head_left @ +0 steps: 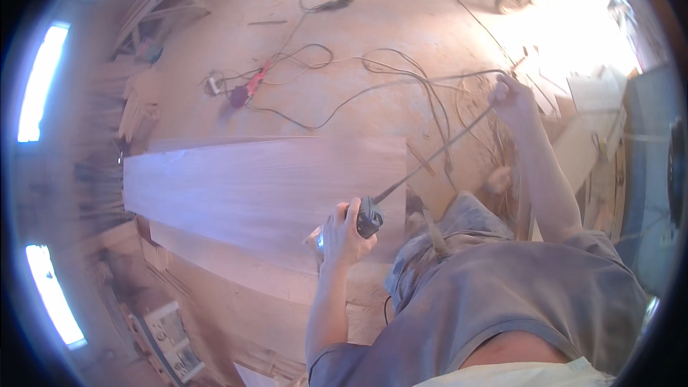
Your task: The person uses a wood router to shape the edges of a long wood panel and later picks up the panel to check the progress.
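My left hand (pixel 344 240) is wrapped round the body of a dark corded power tool (pixel 369 217). Its exact kind is hidden by my fingers and the blur. The tool is over the near right part of a wide, pale wooden panel (pixel 272 179); whether it touches the wood I cannot tell. From its rear end a dark power cord (pixel 437 150) runs up to the right. My right hand (pixel 514 102), raised and out to the right, is closed on that cord, which stretches nearly straight between both hands.
Beyond the panel, a red handheld tool (pixel 256 86) with a dark round end lies on the dusty floor (pixel 215 36) among looped cables. Stacked timber (pixel 140 111) stands at the left. Boards (pixel 595 125) and blue machinery (pixel 652 172) are on the right. A wheeled frame (pixel 512 0) is far off.
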{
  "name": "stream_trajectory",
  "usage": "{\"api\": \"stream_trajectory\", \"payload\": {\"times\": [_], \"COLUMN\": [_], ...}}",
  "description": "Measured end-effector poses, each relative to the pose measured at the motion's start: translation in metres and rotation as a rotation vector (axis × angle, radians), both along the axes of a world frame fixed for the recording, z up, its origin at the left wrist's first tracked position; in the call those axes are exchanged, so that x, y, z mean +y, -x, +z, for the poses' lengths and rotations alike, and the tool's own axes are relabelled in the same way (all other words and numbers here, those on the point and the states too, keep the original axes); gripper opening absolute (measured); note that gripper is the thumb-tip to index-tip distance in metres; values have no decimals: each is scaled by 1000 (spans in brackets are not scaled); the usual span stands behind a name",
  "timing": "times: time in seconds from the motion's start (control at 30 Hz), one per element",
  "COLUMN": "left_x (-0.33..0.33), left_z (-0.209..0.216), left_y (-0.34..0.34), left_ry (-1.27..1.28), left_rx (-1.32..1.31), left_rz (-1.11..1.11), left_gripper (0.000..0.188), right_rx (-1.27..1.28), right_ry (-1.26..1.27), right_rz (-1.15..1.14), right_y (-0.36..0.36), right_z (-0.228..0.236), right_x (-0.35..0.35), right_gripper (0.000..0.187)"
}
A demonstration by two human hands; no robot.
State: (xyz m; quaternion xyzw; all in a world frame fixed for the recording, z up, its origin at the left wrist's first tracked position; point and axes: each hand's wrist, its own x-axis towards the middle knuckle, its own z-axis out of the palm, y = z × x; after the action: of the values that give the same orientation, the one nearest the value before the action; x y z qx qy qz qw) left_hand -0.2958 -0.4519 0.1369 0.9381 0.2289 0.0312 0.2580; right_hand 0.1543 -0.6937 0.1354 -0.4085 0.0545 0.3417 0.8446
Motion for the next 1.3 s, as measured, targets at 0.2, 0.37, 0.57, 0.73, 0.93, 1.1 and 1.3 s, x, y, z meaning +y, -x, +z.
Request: {"api": "stream_trajectory", "payload": {"times": [0.2, 0.37, 0.57, 0.73, 0.93, 1.1, 1.3], "left_x": [39, 71, 101, 147, 203, 241, 257], "left_z": [6, 14, 32, 64, 97, 135, 161], "left_y": [-14, -60, -155, -230, -278, -269, -263], "left_ry": [20, 13, 31, 39, -59, -135, -229], "left_rx": [93, 119, 190, 265, 272, 270, 257], "left_rz": [209, 247, 306, 209, 41, -9, 24], "left_gripper": [91, 85, 84, 83, 84, 85, 80], "right_rx": [6, 56, -446, -841, -511, 23, 353], "right_ry": [389, 88, 1057, 752, -173, -207, -322], "right_rz": [244, 277, 750, 896, 2050, 2049, 2076], "right_y": [-32, -116, -275, -228, -63, -36, -12], "right_z": [-3, -48, -170, -159, -23, 20, 13], "right_x": [98, 185, 246, 325, 414, 451, 491], "right_gripper": [14, 19, 21, 31, 68, 67, 69]}}
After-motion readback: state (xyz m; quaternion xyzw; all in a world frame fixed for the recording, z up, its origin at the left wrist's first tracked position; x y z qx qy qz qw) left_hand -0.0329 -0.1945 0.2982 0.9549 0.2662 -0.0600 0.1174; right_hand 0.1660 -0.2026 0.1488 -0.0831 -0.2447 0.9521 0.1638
